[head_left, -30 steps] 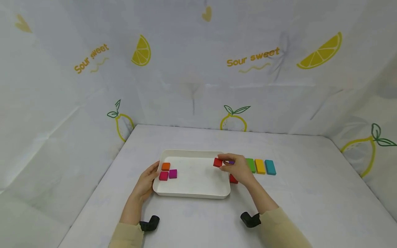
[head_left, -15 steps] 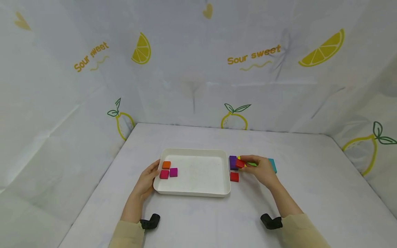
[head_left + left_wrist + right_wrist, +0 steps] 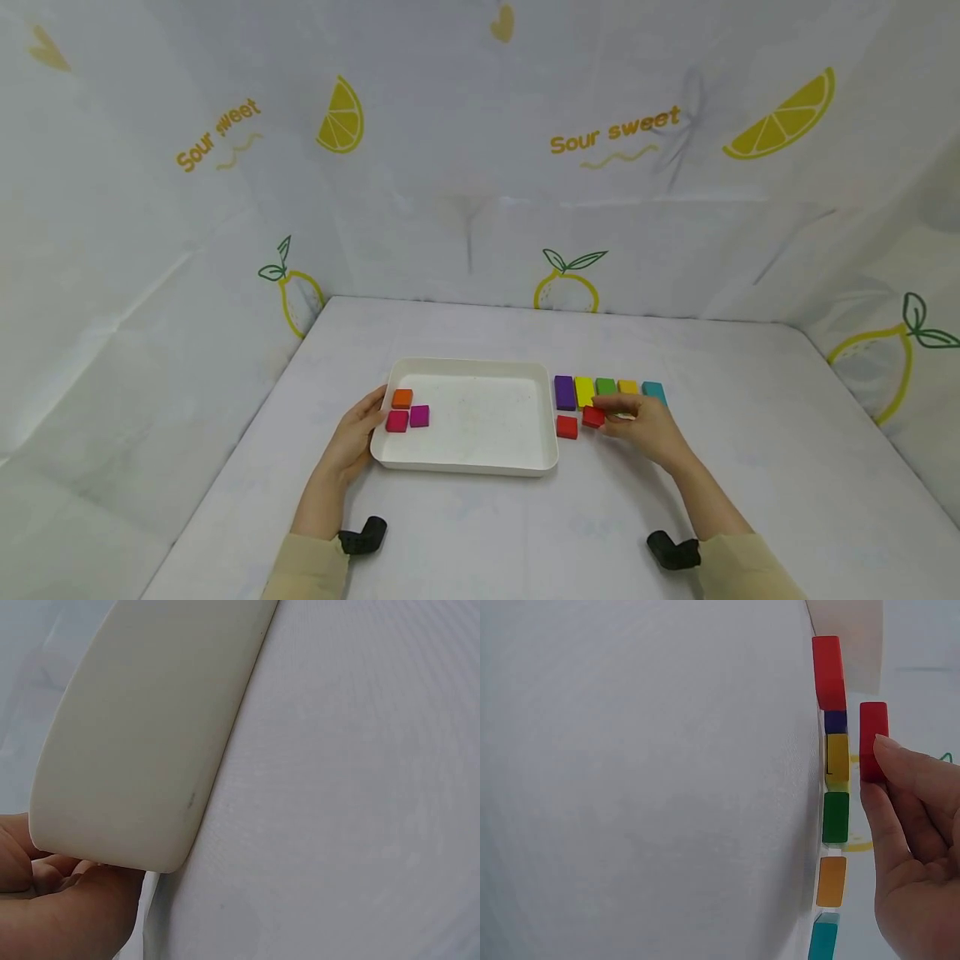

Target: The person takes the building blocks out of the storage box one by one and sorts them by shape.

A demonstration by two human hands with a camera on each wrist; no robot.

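Note:
My right hand (image 3: 647,427) pinches a red block (image 3: 593,417) between thumb and fingers, just right of another red block (image 3: 567,427) on the table. In the right wrist view the held block (image 3: 873,742) appears raised off the table, with the hand (image 3: 919,840) at its lower side. The white tray (image 3: 465,468) has an orange block (image 3: 402,398), a pinkish-red block (image 3: 397,422) and a magenta block (image 3: 419,416) at its left end. My left hand (image 3: 352,437) grips the tray's left edge; the left wrist view shows its fingers (image 3: 90,900) against the tray wall (image 3: 142,742).
Behind the two red blocks runs a row of blocks: purple (image 3: 565,392), yellow (image 3: 584,392), green (image 3: 605,387), orange-yellow (image 3: 627,387) and teal (image 3: 654,392). A white patterned sheet (image 3: 450,167) stands behind the table (image 3: 480,542).
The right hand has carried the red block from above the tray's right end out past the purple and yellow blocks, then nearer the front. The left hand stays on the tray.

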